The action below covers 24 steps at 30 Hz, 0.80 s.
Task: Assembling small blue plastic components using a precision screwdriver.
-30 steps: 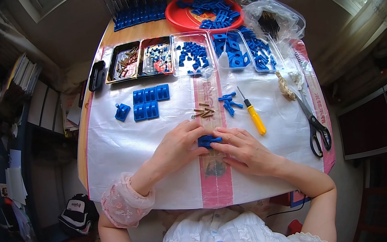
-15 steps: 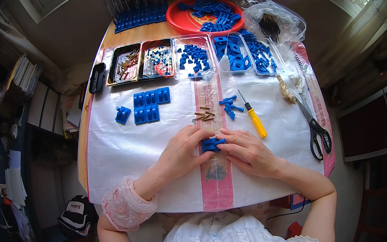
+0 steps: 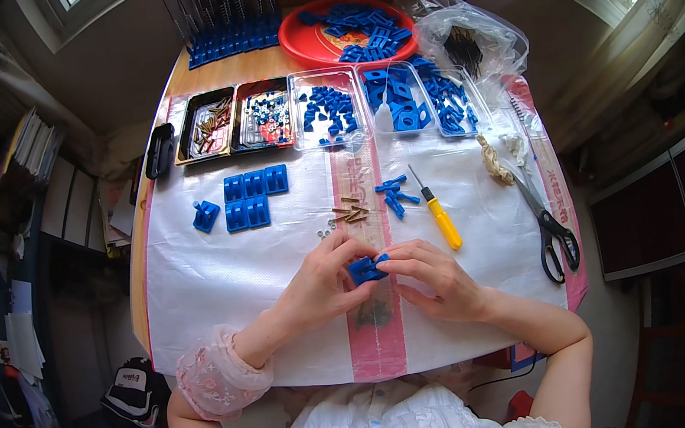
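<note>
Between my two hands is a small blue plastic bracket, held just over the table near its front. My left hand grips its left side between thumb and fingers. The thumb and fingertips of my right hand close on a small blue peg-like piece at the bracket's right end. Whether the peg sits fully inside the bracket is hidden by my fingers. Beyond my hands lie brass-coloured pins, small metal nuts and several loose blue pegs. A yellow-handled screwdriver rests to the right of those pegs.
Several blue brackets stand in rows at left, with a single one beside them. Trays of small parts line the back, before a red basin of blue pieces. Black scissors lie right, near a plastic bag.
The bracket has been raised and tilted slightly, and my left fingers have shifted around it. The small nuts beside the pins now show. The whole view has shifted a little.
</note>
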Each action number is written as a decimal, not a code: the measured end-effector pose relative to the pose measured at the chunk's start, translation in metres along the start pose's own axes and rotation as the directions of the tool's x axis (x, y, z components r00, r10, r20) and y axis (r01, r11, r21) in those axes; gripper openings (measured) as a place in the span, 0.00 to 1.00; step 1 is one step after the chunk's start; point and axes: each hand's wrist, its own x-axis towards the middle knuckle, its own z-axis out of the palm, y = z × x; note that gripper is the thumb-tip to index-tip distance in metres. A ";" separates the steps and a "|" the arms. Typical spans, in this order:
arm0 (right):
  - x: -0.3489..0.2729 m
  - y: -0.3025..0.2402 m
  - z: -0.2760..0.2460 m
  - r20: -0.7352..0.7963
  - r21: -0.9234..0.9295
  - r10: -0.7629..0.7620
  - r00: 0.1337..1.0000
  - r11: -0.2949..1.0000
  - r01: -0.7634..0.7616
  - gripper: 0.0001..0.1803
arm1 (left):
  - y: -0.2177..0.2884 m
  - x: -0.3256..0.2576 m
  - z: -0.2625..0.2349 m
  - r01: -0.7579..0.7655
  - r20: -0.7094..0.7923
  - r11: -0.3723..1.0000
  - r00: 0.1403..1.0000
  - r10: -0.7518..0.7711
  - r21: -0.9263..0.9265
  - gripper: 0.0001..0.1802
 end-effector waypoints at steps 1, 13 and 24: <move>0.000 0.000 -0.001 0.002 -0.003 -0.006 1.000 1.000 0.006 0.29 | -0.001 0.000 0.000 0.015 0.004 1.000 1.000 -0.015 -0.009 0.19; -0.004 -0.001 0.001 -0.006 0.078 -0.013 1.000 0.997 0.013 0.28 | -0.013 -0.004 0.013 0.034 0.032 0.972 0.999 -0.027 -0.231 0.19; -0.002 -0.001 -0.004 -0.040 -0.028 -0.073 0.997 0.997 0.072 0.25 | -0.006 -0.005 0.003 0.438 0.345 0.744 0.892 -0.290 -0.506 0.24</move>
